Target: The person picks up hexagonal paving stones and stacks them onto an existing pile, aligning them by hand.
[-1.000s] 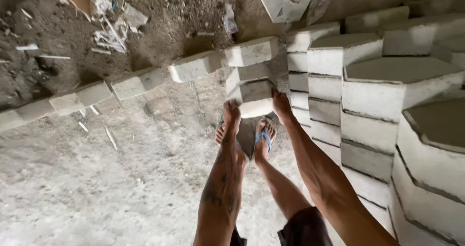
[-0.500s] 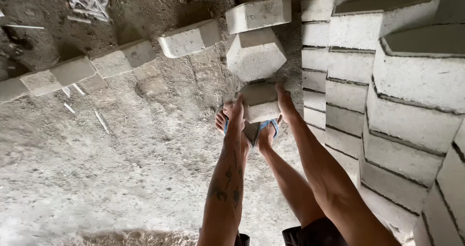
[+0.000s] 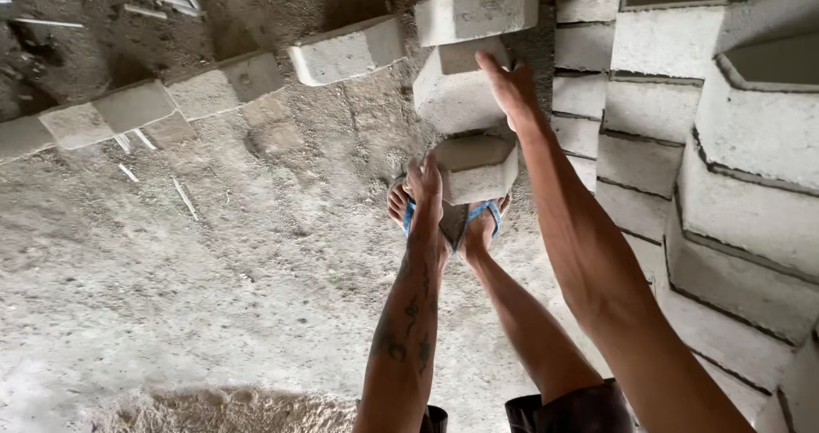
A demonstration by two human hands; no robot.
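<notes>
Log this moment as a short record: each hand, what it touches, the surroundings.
left hand: grips the left side of the lower concrete block, held above the feet
right hand: pressed on the right side of the upper concrete block
blocks: hexagonal, pale grey, upper one sits above the lower
feet: in blue sandals, under the lower block
right side: tall stacks of blocks
ground: row of blocks across a rough concrete floor

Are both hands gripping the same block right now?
No: the left hand presses the side of the lower block, while the right hand rests on the upper block above it.
</notes>
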